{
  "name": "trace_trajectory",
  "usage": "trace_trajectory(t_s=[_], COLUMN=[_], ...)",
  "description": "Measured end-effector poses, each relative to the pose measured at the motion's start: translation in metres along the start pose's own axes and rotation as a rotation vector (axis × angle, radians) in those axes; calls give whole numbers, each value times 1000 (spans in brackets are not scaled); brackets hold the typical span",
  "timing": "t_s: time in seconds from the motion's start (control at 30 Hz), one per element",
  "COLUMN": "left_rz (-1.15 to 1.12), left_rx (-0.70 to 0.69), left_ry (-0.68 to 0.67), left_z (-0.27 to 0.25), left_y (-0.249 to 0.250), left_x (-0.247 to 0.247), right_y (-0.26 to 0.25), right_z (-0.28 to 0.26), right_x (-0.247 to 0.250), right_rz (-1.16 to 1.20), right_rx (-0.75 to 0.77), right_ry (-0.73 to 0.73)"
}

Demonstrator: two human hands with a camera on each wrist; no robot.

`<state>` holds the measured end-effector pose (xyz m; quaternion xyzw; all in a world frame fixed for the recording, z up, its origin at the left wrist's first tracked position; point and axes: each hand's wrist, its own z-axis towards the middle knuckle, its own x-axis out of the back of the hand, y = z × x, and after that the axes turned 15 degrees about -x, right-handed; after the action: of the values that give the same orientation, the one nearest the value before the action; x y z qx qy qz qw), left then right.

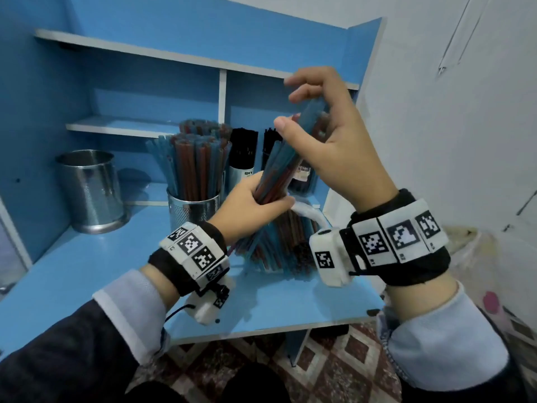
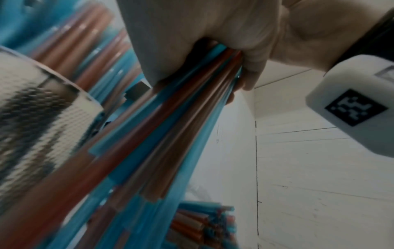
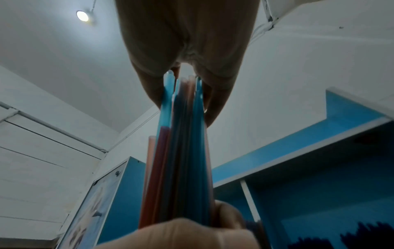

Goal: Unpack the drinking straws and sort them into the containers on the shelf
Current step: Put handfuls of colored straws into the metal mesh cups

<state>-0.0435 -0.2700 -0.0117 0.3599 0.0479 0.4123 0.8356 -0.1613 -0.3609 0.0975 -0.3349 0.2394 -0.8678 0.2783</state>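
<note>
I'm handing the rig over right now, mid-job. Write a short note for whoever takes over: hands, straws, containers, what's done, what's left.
Left hand grips the lower part of a bundle of blue and red straws; right hand holds its top end.
Done: the middle steel container already holds blue and red straws.
The left steel container shows no straws. Black straw packs stand at the back.
Left: place the held bundle, then unpack the pile of loose straws lying on the desk under the hands, and the black packs.

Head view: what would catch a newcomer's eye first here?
The bundle of blue and red straws held mid-air, left hand gripping its lower end, right hand its top. Behind it, a steel cup packed with straws; left, another steel cup.
</note>
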Motion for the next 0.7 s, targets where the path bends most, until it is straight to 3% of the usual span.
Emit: trace_trajectory(t_s=[0.17,0.33,0.53,0.7], left_rz=[-8,-30,-25,41], left_rx=[119,254,333,313], left_ry=[18,83,59,109], left_z=[-34,-58,-69,-67], left_y=[-15,-42,-56,-46], left_x=[24,36,39,44], right_y=[8,20,29,34], right_z=[2,-2,-5,-6], right_x=[-42,-74,-88,-86], right_rz=[-82,-201,-223,-71], right_rx=[12,-186,-189,-279], right_ry=[-21,-315,-422,-312])
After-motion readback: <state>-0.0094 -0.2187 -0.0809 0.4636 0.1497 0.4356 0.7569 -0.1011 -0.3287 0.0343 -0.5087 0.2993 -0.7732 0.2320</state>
